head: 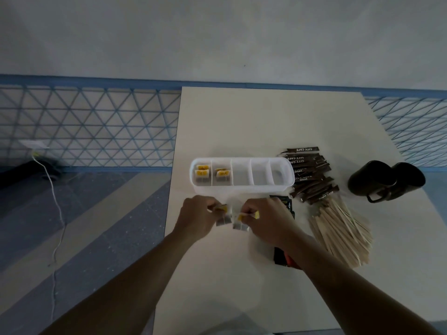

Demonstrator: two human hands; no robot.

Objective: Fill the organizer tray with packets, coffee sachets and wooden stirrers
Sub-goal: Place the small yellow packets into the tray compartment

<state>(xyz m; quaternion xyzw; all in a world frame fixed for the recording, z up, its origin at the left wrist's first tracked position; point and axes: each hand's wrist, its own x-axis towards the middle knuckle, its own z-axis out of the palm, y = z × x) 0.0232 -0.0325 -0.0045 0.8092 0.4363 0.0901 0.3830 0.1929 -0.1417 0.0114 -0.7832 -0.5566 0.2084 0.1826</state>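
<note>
A clear plastic organizer tray (pixel 242 188) with several compartments stands on the white table. Its two leftmost compartments hold yellow-tagged tea bags (pixel 202 173); the others look bare. Just in front of the tray, my left hand (pixel 196 217) is shut on a tea bag (pixel 222 220), and my right hand (pixel 263 220) is shut on another tea bag (pixel 240 224). Brown sugar sachets (pixel 309 175) lie in a pile right of the tray. Wooden stirrers (pixel 341 234) are heaped in front of them. Dark coffee sachets (pixel 281 258) are partly hidden under my right forearm.
Two black mugs (pixel 384 181) lie on their sides at the table's right edge. The table's left edge (pixel 169 213) runs just beside my left hand, with floor below. A white cable (pixel 56 209) trails on the floor at the left.
</note>
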